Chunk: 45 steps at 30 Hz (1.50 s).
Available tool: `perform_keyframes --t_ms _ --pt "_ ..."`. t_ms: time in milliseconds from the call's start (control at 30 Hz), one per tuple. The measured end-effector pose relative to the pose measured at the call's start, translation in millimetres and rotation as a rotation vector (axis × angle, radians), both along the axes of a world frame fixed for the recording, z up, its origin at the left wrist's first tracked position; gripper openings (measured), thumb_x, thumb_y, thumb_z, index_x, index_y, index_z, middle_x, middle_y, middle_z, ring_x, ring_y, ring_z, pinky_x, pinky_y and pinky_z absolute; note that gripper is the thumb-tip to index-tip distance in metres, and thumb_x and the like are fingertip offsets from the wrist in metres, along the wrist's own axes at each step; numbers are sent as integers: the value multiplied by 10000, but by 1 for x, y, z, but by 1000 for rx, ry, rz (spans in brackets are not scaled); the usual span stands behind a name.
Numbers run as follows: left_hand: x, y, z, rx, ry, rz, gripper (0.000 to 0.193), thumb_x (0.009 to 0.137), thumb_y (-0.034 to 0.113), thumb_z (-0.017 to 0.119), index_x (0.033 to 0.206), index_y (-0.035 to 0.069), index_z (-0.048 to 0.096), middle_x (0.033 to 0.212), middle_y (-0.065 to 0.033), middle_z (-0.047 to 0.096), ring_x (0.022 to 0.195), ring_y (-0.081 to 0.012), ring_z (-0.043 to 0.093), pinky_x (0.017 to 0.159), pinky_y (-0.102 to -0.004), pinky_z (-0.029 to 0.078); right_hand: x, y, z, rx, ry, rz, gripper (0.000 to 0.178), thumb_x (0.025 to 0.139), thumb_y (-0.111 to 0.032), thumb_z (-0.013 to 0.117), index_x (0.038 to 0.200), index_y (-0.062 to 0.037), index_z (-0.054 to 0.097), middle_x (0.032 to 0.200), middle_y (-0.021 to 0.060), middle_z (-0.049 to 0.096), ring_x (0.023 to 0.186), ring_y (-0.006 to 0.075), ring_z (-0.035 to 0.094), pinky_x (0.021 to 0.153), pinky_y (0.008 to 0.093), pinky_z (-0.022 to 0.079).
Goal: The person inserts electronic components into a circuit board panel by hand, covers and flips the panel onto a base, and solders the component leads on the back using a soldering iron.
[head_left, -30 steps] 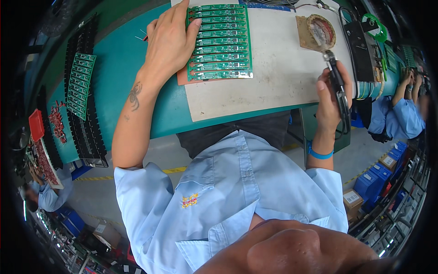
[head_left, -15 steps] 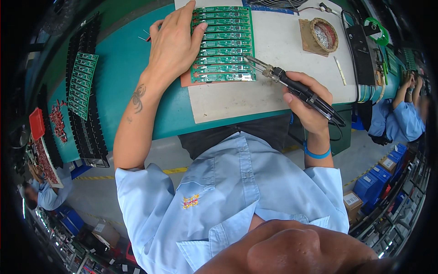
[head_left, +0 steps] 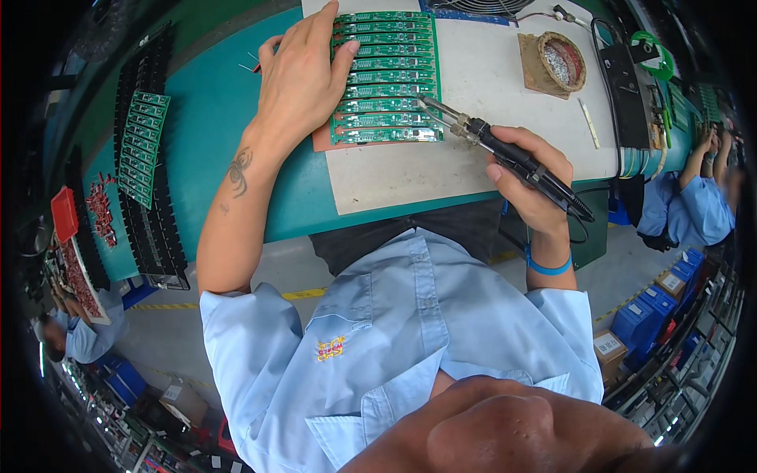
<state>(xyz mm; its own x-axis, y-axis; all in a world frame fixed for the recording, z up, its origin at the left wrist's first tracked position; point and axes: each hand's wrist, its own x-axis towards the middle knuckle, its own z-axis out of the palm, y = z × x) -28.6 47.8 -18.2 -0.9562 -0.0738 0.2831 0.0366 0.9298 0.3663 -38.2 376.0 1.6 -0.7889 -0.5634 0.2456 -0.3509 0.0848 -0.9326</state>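
A panel of narrow green circuit boards [head_left: 394, 90] lies on the worktop. My left hand [head_left: 298, 75] rests palm down over its left edge, thumb and forefinger stretched onto the boards, outer fingers bent. By those bent fingers a small red part [head_left: 256, 68] with thin wire leads pokes out; whether they grip it is hidden. My right hand [head_left: 535, 175] is closed around the black handle of a soldering iron [head_left: 516, 158], a thin metal tube beside its tip. That tip points left and meets a lower board of the panel near its right end.
A round pot of silvery shavings [head_left: 561, 61] stands right of the panel on the pale sheet [head_left: 481, 71]. A black iron holder [head_left: 623, 94] with cables is farther right. At left, a black slotted rack [head_left: 142, 236] bears another green panel [head_left: 143, 146], beside loose red parts [head_left: 100, 209]. Co-workers sit on both sides.
The soldering iron and my right hand have shifted slightly left, the tip moving a little up the panel. My left hand and the panel stay in place.
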Motion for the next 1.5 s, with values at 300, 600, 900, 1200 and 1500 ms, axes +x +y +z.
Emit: perform_keyframes --t_ms 300,600,900,1200,1500 --pt "0 2 0 6 8 11 528 1018 208 559 1453 -74 456 1369 -248 612 1245 -384 596 1081 -484 384 0 1 4 -14 -2 -89 447 756 40 783 1200 25 729 988 128 765 785 182 651 738 264 523" --pt "0 -1 -5 1 44 2 531 1018 209 560 1457 -71 455 1369 -250 608 1251 -384 587 1080 -480 384 -13 -3 -3 -17 -13 -19 454 753 43 787 1202 21 730 985 122 766 790 179 656 740 263 526" --pt "5 5 -1 -49 65 50 543 1046 309 596 1491 14 501 1333 -183 661 1210 -316 632 1100 -485 392 -20 -4 -1 8 -9 7 442 756 42 786 1194 18 732 966 116 762 776 178 647 732 265 523" --pt "1 8 11 -69 30 65 521 1054 306 582 1492 34 506 1342 -167 658 1219 -303 622 1083 -474 393 -19 -2 2 4 17 -12 439 750 37 792 1185 28 731 971 121 764 785 181 655 739 268 526" --pt "-10 18 38 8 -152 26 547 1021 231 565 1480 -44 452 1392 -225 596 1287 -367 554 1089 -476 375 -13 35 -15 -38 84 -420 506 791 11 788 1286 17 679 1038 134 734 856 185 658 798 280 541"
